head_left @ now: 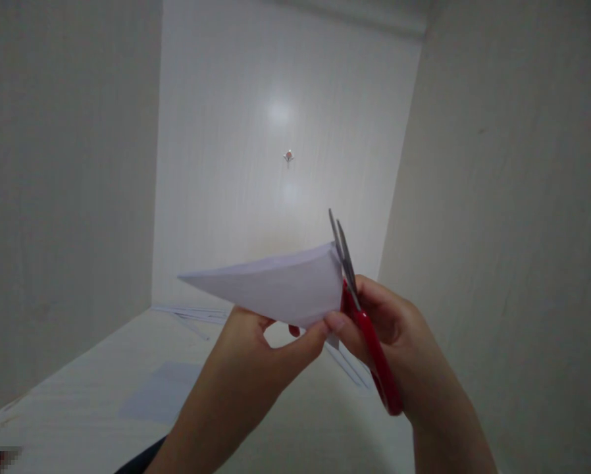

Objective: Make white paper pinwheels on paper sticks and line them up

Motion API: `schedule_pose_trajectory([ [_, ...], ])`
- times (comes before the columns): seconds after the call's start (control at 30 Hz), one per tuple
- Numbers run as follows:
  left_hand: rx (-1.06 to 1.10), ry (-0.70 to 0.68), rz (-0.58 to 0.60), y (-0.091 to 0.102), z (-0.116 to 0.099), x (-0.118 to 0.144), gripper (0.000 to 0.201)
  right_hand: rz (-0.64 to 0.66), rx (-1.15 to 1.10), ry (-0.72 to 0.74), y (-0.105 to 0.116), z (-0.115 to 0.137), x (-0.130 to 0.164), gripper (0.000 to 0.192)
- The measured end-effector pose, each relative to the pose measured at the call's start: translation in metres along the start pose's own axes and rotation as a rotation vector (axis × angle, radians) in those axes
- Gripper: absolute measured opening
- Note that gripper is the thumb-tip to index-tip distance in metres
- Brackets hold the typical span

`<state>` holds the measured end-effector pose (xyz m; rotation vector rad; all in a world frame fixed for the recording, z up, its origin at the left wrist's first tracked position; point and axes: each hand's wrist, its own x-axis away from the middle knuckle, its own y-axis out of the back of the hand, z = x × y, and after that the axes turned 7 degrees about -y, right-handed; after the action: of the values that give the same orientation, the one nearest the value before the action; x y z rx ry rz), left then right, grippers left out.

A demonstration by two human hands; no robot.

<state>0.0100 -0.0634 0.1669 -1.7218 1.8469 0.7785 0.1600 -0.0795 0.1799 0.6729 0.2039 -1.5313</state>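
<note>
The fingers of the left hand [263,362] grasp a folded white paper [280,283] along its near edge, thumb in front. The fingers of the right hand [394,322] grip red-handled scissors [377,349]; the right thumb rests at the paper's near right corner, just beside the left thumb. The paper is held up above the worktop [325,421], its narrow point to the left. The scissor blades stand slightly parted along its right end, tips to the far side. Beyond, thin paper strips [191,313] lie far left on the worktop, and a pale sheet [160,392] lies nearer, left of the left forearm.
</note>
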Motion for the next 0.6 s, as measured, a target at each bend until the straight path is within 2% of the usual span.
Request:
schedule_pose_trajectory([
  [0.23,0.093,0.022,0.024,0.0044,-0.001,-0.0051,0.011,-0.048,0.039,0.07,0.0053,-0.0001,-0.0045,0.011],
  [0.43,0.121,0.052,0.049,0.0045,-0.0023,-0.0025,0.013,0.034,0.003,0.07,0.0029,0.0057,-0.0028,0.006],
  [0.6,0.098,0.096,0.031,0.0044,-0.0015,-0.0017,0.016,0.026,0.028,0.123,0.0011,0.0061,-0.0029,0.007],
])
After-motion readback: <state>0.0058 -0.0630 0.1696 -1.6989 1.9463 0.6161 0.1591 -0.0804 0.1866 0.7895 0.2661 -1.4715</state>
